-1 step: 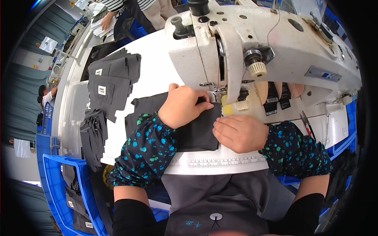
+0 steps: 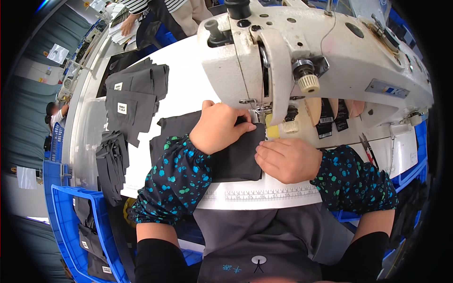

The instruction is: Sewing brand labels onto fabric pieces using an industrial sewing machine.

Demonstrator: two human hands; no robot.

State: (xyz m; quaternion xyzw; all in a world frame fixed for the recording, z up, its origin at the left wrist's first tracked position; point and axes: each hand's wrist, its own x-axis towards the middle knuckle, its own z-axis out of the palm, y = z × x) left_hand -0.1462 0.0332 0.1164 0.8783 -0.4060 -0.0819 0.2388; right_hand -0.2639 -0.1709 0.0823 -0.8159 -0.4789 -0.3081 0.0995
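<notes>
A dark grey cloth piece (image 2: 236, 160) lies under the head of a white sewing machine (image 2: 349, 61), its upper right corner beside the presser foot (image 2: 259, 111). My left hand (image 2: 219, 127) rests on this cloth, thumb and forefinger pinched on its top edge just left of the foot. At the cloth's right edge is my right hand (image 2: 288, 160), fingers pressed together and bent over the edge, its thumb hidden. More dark grey cloth shows under my left hand and sleeve. The needle tip cannot be made out.
Left on the white table are stacked dark grey pieces with white labels (image 2: 134, 96) and a bundle of grey strips (image 2: 112, 165). A blue crate (image 2: 56, 193) holds labelled pieces. Right lie black tags (image 2: 325, 118) and thread snips (image 2: 369, 151). A printed ruler (image 2: 273, 194) runs along the front edge.
</notes>
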